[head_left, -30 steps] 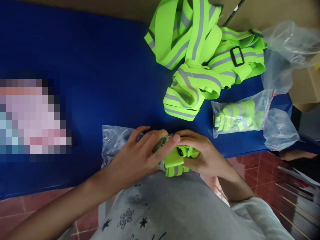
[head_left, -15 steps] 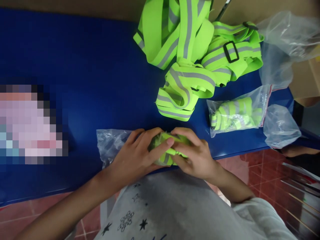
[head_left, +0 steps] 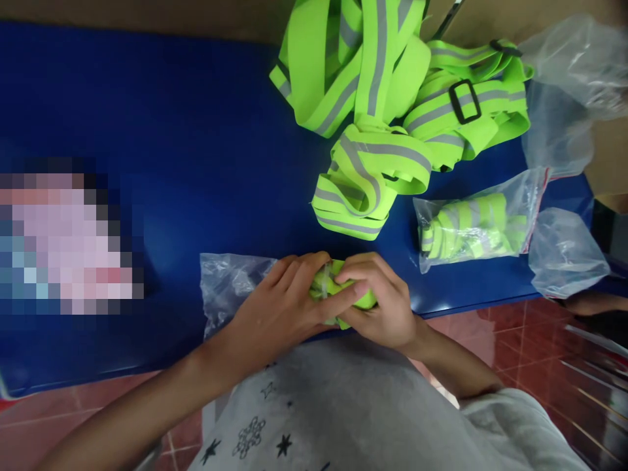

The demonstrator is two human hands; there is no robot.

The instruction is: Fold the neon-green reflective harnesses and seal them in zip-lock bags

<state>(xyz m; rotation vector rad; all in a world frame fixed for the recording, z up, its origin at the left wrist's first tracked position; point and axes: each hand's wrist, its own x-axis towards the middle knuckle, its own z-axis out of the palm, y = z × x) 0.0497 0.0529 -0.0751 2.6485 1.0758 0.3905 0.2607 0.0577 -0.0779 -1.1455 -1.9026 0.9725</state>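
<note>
Between my two hands, at the table's front edge, is a folded neon-green strap bundle [head_left: 366, 296] with grey stripes. My left hand [head_left: 284, 297] is closed over its left part, where clear plastic wraps the strap. A clear plastic bag [head_left: 228, 281] extends from under that hand to the left. My right hand [head_left: 385, 304] grips the bundle's right side, fingers bent and close to my left fingertips. Some of the bundle is hidden under the fingers.
Loose green reflective straps [head_left: 375, 72] with black buckles lie on the blue table [head_left: 161, 131]. A bagged strap [head_left: 473, 226] and empty plastic bags [head_left: 566, 252] are at the right. A pixelated pink item [head_left: 73, 242] lies left. Another person's hand [head_left: 591, 303] shows at the right edge.
My left thumb has moved rightward across the bundle, toward my right hand. More of the plastic-wrapped left part shows. The whole view has shifted slightly, so the table items appear farther right.
</note>
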